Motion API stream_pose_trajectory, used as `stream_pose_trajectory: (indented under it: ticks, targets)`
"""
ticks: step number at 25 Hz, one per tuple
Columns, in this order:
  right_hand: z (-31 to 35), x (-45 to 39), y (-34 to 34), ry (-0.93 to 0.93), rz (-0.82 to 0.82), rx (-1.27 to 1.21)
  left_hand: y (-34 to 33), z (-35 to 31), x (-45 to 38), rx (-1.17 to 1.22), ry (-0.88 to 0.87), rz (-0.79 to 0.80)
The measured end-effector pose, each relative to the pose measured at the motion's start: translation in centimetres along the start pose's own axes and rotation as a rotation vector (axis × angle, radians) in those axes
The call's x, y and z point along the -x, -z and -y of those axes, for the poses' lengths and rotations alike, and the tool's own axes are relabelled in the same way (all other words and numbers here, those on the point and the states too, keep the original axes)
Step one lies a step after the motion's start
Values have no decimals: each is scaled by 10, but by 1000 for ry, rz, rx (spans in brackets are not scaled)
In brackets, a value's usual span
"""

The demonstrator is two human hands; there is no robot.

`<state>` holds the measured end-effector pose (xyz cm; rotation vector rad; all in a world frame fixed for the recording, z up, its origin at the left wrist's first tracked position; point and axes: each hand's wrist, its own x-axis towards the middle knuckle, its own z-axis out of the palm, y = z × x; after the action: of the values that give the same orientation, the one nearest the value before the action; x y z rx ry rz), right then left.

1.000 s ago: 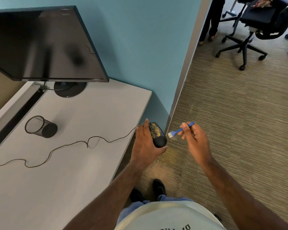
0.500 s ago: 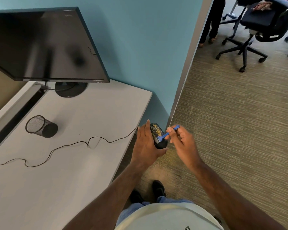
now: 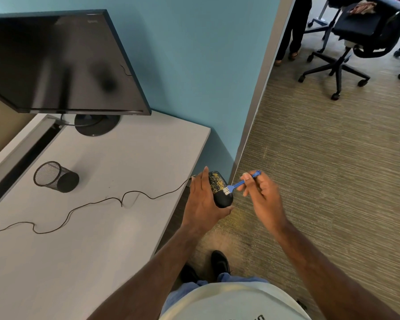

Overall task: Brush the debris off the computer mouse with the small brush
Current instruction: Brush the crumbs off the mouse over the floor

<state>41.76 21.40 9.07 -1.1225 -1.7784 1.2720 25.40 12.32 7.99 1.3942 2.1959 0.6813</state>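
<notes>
My left hand [image 3: 202, 202] grips a black computer mouse [image 3: 219, 189] just off the desk's right edge, above the carpet. Yellow debris covers the upper part of the mouse; its lower part looks bare black. My right hand [image 3: 262, 195] pinches the handle of a small blue brush [image 3: 240, 182]. The brush's white bristles touch the right side of the mouse, about halfway down. The mouse's thin black cable [image 3: 97, 202] trails left across the desk.
A white desk [image 3: 102, 239] carries a monitor [image 3: 56, 63] and a tipped black mesh cup [image 3: 56, 176]. A teal wall stands behind. Yellow debris lies on the carpet [image 3: 238, 218] under the mouse. Office chairs [image 3: 356, 35] and a person's legs [image 3: 291, 31] are far right.
My right hand swept the brush in onto the mouse, then drew it back toward the mouse's right side. My left hand kept the mouse nearly still.
</notes>
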Motion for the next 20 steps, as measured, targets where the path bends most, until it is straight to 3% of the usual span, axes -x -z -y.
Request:
stream_pose_trajectory:
  ticks: [10,16,20]
  targets:
    - [-8,-10,12,-73,-77,-27,-4,6,-1,63,-6,7]
    - [0,-6,-5,-22,-5,-49,-6,1,0,69,-30,-24]
    - [-7,-14,-1,-103,-87,15,-5,3,2,60,-18,-7]
